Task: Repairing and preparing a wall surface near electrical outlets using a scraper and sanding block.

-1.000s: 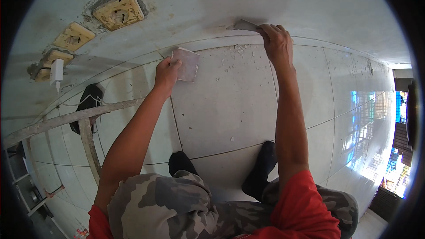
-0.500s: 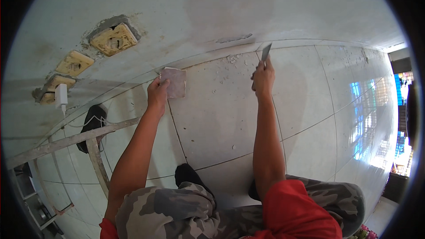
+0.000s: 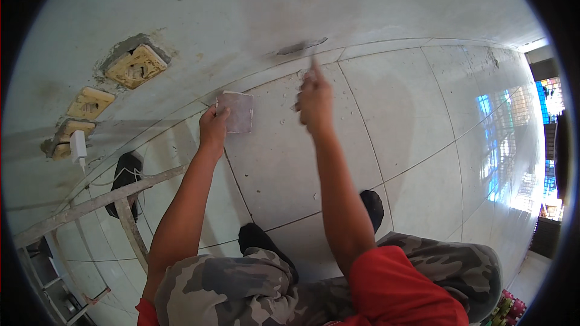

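Observation:
My left hand [image 3: 212,127] grips a square pinkish-grey plate [image 3: 238,112] at its edge, thumb on top, over the floor beside the wall. My right hand [image 3: 314,98] is blurred and closed on a scraper, whose thin blade [image 3: 313,54] is smeared, just below a rough grey patch [image 3: 293,48] low on the white wall [image 3: 362,6]. Small pale flakes lie on the tiled floor [image 3: 290,175] near both hands and along the skirting.
Yellowed outlets [image 3: 136,66] are on the wall at left, one with a white plug [image 3: 78,148] and cable. A dusty frame [image 3: 103,196] stands at left by a black object [image 3: 124,172]. My sock-covered feet are on the floor. Bright openings appear at far right.
My right hand has come down from the wall patch, then moved left with the scraper, uncovering the patch. My left hand and plate moved slightly down and left, then stayed nearly still.

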`<state>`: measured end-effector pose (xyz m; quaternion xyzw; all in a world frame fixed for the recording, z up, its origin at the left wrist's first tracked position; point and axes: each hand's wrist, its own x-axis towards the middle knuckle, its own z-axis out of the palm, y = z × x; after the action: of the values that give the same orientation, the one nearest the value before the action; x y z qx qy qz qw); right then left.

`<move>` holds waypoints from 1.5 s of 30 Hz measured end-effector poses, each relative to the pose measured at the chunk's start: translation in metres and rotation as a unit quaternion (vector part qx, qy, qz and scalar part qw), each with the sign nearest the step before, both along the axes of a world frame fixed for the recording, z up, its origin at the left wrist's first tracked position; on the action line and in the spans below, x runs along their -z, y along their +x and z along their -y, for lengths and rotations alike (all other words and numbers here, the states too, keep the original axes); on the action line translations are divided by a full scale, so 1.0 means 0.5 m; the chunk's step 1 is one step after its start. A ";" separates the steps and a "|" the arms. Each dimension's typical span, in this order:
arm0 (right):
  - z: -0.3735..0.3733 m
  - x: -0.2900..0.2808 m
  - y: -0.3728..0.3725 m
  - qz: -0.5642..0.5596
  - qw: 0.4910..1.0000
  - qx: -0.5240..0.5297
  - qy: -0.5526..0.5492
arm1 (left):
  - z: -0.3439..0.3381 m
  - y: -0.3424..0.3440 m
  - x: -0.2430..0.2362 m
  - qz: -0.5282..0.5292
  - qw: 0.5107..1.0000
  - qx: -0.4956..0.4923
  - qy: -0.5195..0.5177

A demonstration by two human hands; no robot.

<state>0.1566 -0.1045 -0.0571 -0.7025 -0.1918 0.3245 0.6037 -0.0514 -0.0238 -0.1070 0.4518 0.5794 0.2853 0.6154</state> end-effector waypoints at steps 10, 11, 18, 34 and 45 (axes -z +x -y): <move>-0.022 0.033 -0.118 0.086 0.981 -0.173 0.029 | -0.011 -0.020 0.037 0.012 1.000 0.000 -0.008; -0.020 0.029 -0.109 0.072 0.985 -0.157 0.003 | -0.012 -0.013 0.034 0.022 1.000 -0.003 -0.004; -0.017 -0.056 0.044 -0.085 0.995 0.039 -0.025 | -0.007 -0.018 0.028 0.022 1.000 -0.003 0.014; -0.092 0.028 -0.150 0.065 0.998 -0.019 -0.006 | -0.013 -0.016 0.097 -0.008 0.999 -0.023 0.033; -0.088 -0.036 -0.242 0.059 0.994 0.016 0.086 | -0.012 -0.035 0.118 0.007 0.995 -0.091 -0.027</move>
<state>0.0355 -0.0606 -0.0390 -0.6692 -0.2432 0.2551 0.6542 -0.0688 -0.0179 -0.1661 0.3784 0.6217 0.3278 0.6024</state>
